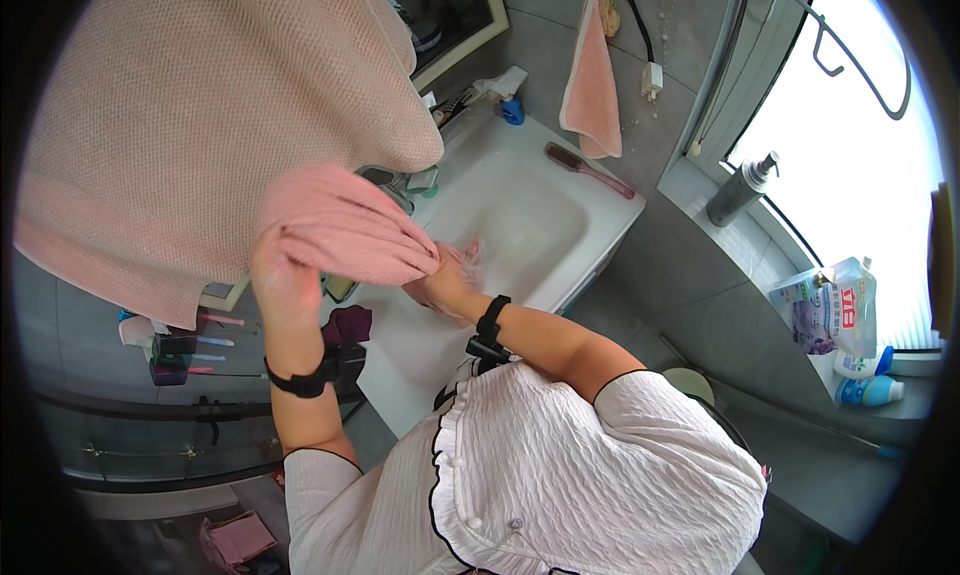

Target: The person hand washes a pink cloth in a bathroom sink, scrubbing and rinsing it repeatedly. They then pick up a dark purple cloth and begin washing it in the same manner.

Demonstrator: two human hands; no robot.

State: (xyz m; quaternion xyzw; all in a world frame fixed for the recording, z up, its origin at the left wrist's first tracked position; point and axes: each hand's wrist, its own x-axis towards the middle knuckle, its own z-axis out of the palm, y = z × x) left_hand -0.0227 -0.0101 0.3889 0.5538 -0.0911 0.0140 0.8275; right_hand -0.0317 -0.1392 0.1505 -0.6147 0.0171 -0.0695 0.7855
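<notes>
My left hand (283, 280) is raised and grips a small pink towel (340, 225), which drapes from it toward the right. My right hand (447, 280) reaches under the free end of that towel, over the edge of a white sink basin (590, 240); its fingers are partly hidden by the cloth and blurred. Both wrists carry black bands. A large beige-pink waffle towel (190, 115) hangs above and behind my left hand.
A brush (588, 170) lies on the sink's far rim. A pink cloth (592, 85) hangs on the grey wall. A grey pump bottle (740, 190) and a refill pouch (830, 310) stand on the window sill. Toothbrushes (190, 345) sit on a shelf at left.
</notes>
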